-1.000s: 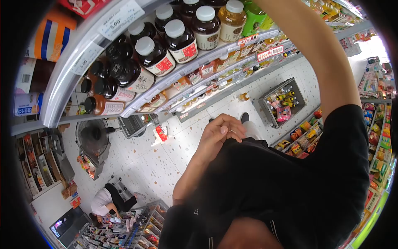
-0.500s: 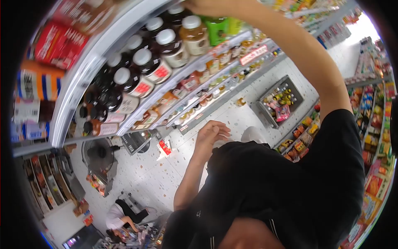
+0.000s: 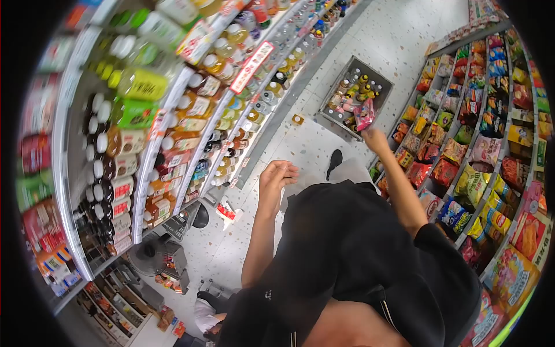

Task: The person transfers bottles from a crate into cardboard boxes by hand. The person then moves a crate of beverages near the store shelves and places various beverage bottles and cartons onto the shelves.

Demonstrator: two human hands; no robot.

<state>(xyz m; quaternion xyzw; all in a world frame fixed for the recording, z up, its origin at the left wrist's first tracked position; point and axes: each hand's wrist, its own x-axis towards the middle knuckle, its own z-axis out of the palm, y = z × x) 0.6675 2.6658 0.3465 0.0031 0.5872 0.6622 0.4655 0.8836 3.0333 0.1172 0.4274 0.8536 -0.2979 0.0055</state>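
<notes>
My right hand (image 3: 376,142) reaches down to the near rim of a grey crate (image 3: 385,95) on the floor. Its fingers are partly hidden and blurred, right beside a pink package (image 3: 365,114) that lies on the crate's load of small bottles (image 3: 368,88). Whether the hand grips anything I cannot tell. My left hand (image 3: 274,180) hangs in front of my body with fingers loosely bent and apart, holding nothing. It is nearest to the drinks shelf (image 3: 199,104), which carries rows of bottles.
Packaged snacks fill the shelf (image 3: 462,144) on my right. A small yellow-brown bottle (image 3: 298,119) stands on the floor left of the crate. A red and white paper (image 3: 229,213) lies near a fan (image 3: 147,254). Another person (image 3: 208,315) is low at the bottom left.
My right hand has left the upper shelf of bottles and come down to the crate. The view has turned, showing more snack shelf. My left hand stays in front of me.
</notes>
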